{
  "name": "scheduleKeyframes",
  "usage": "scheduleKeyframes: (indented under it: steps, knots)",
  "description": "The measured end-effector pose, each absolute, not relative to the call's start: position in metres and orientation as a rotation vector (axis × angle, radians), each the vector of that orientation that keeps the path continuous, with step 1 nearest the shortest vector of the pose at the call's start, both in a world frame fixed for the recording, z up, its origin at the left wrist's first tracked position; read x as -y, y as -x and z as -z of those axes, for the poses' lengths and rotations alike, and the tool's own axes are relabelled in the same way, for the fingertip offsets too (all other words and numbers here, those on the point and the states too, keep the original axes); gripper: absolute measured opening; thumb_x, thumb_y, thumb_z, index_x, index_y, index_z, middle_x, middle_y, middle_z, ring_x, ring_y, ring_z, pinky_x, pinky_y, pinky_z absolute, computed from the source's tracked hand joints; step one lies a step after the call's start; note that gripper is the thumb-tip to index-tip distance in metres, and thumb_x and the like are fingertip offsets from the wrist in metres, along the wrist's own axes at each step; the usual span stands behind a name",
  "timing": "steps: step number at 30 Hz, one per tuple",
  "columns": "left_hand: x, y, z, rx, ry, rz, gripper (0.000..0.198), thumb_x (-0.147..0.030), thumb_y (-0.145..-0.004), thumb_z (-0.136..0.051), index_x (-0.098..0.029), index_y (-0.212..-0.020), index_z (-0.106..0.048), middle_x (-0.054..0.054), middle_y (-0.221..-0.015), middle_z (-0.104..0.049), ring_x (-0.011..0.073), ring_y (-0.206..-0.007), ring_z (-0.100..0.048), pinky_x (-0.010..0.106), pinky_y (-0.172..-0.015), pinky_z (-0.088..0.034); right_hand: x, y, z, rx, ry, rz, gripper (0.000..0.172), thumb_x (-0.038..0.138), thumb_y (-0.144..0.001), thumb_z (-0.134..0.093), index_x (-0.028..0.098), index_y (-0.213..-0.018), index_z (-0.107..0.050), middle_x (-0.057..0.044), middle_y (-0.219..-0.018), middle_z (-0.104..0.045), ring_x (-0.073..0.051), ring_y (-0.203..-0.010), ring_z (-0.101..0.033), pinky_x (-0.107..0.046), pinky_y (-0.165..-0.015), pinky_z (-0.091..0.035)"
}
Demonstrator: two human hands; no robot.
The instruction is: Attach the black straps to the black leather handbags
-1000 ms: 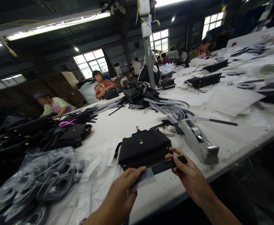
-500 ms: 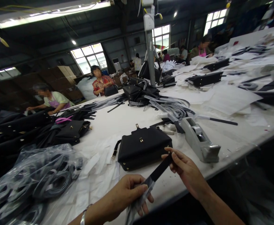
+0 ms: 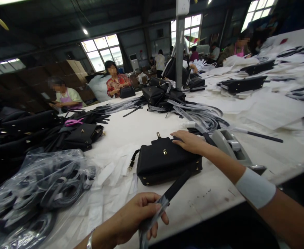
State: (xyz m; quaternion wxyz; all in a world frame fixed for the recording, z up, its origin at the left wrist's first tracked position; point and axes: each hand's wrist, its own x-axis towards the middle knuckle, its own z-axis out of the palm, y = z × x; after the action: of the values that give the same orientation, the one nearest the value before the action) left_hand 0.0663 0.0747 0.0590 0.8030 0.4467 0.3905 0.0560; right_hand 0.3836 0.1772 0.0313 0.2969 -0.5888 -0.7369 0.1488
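My left hand (image 3: 145, 211) is closed around a black strap (image 3: 178, 185) at the lower middle. Clear plastic wraps the strap's lower part, and its bare black end points up toward the bag. A black handbag (image 3: 164, 166) with gold fittings lies on the table, its small buckled strap (image 3: 133, 160) hanging off the left side. My right hand (image 3: 188, 141) reaches across the bag's back right corner, fingers stretched out and apart from the held strap. Whether its fingertips touch the bag or something behind it is hard to tell.
A grey tape dispenser (image 3: 232, 147) stands right of the bag, beside my right forearm. Plastic-wrapped coiled straps (image 3: 63, 190) lie at left. More black bags (image 3: 81, 135), a strap pile (image 3: 204, 116) and a metal post (image 3: 179, 52) lie beyond. Other people work across the table.
My right hand has let go of the strap's end and moved up and over the bag's back corner. My left hand still holds the strap. The camera view has shifted slightly.
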Motion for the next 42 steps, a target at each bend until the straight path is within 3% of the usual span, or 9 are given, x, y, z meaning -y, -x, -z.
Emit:
scheduleKeyframes:
  steps: [5, 11, 16, 19, 23, 28, 31, 37, 42]
  knots:
    - [-0.075, -0.054, -0.057, -0.822, -0.888, -0.122, 0.03, -0.037, -0.085, -0.072, -0.011, -0.098, -0.064, 0.009, -0.09, -0.073, 0.0043, -0.044, -0.058, 0.011, -0.038, -0.043, -0.202, -0.383, -0.022, 2.187, 1.641, -0.542, 0.04, 0.045, -0.089, -0.06, 0.024, -0.121, -0.071, -0.011, -0.124, -0.072, -0.034, -0.114, -0.066, -0.045, -0.099, -0.049]
    - [-0.079, -0.044, -0.049, -0.833, -0.877, -0.165, 0.036, -0.044, -0.083, -0.074, -0.012, -0.096, -0.064, 0.007, -0.087, -0.072, 0.0031, -0.043, -0.055, 0.01, -0.037, -0.041, -0.21, -0.377, -0.029, 2.302, 1.65, -0.582, 0.043, 0.055, -0.078, -0.069, 0.026, -0.107, -0.078, -0.01, -0.109, -0.077, -0.033, -0.101, -0.07, -0.04, -0.088, -0.052]
    - [-0.073, -0.044, -0.048, -0.882, -1.069, -0.192, 0.037, -0.047, -0.087, -0.069, -0.012, -0.097, -0.068, 0.01, -0.091, -0.074, 0.0032, -0.042, -0.056, 0.009, -0.035, -0.037, -0.205, -0.375, -0.053, 2.243, 1.582, -0.5, 0.034, 0.046, -0.073, -0.075, 0.024, -0.099, -0.076, -0.007, -0.101, -0.077, -0.029, -0.095, -0.07, -0.037, -0.085, -0.052]
    - [-0.061, -0.036, -0.046, -0.923, -1.592, -0.306, 0.026, -0.031, -0.096, -0.056, -0.017, -0.109, -0.073, 0.01, -0.098, -0.076, 0.0088, -0.051, -0.066, 0.015, -0.047, -0.052, -0.179, -0.371, -0.066, 2.177, 1.518, -0.41, 0.029, 0.043, -0.081, -0.069, 0.022, -0.1, -0.071, -0.006, -0.1, -0.074, -0.027, -0.094, -0.068, -0.037, -0.087, -0.051]
    - [-0.044, -0.022, -0.043, -0.724, -2.514, -0.64, 0.048, -0.008, -0.097, -0.043, -0.025, -0.14, -0.057, 0.011, -0.121, -0.072, 0.0208, -0.099, -0.073, 0.026, -0.086, -0.06, -0.129, -0.364, -0.067, 2.09, 1.473, -0.294, 0.021, 0.039, -0.086, -0.067, 0.023, -0.099, -0.068, -0.007, -0.101, -0.07, -0.027, -0.099, -0.065, -0.04, -0.09, -0.049]
    - [-0.026, -0.016, -0.051, -0.69, -2.949, -0.762, 0.051, -0.009, -0.101, -0.034, -0.019, -0.15, -0.042, 0.015, -0.121, -0.071, 0.0189, -0.09, -0.074, 0.025, -0.077, -0.062, -0.087, -0.356, -0.055, 1.963, 1.394, -0.098, 0.013, 0.037, -0.085, -0.069, 0.027, -0.093, -0.071, -0.006, -0.1, -0.071, -0.031, -0.112, -0.061, -0.048, -0.105, -0.044]
    - [-0.019, -0.013, -0.054, -0.718, -3.003, -0.683, 0.05, -0.009, -0.102, -0.035, -0.018, -0.151, -0.041, 0.015, -0.125, -0.069, 0.0194, -0.097, -0.073, 0.027, -0.083, -0.061, -0.076, -0.352, -0.049, 1.932, 1.383, -0.067, 0.01, 0.034, -0.085, -0.069, 0.028, -0.092, -0.071, -0.006, -0.095, -0.071, -0.032, -0.113, -0.061, -0.052, -0.111, -0.04]
    - [-0.013, -0.004, -0.035, -0.77, -2.936, -0.814, 0.05, -0.006, -0.101, -0.039, -0.019, -0.15, -0.044, 0.015, -0.128, -0.067, 0.0208, -0.114, -0.068, 0.028, -0.095, -0.057, -0.056, -0.347, -0.041, 1.923, 1.332, -0.024, 0.006, 0.032, -0.086, -0.068, 0.029, -0.091, -0.07, -0.002, -0.088, -0.071, -0.025, -0.09, -0.067, -0.05, -0.115, -0.038]
    - [-0.008, -0.001, -0.029, -0.829, -2.832, -0.852, 0.05, -0.004, -0.099, -0.043, -0.02, -0.146, -0.049, 0.012, -0.132, -0.065, 0.02, -0.119, -0.065, 0.027, -0.101, -0.054, -0.04, -0.344, -0.037, 1.896, 1.303, -0.034, 0.006, 0.031, -0.085, -0.069, 0.03, -0.091, -0.07, -0.001, -0.087, -0.072, -0.024, -0.086, -0.068, -0.052, -0.115, -0.038]
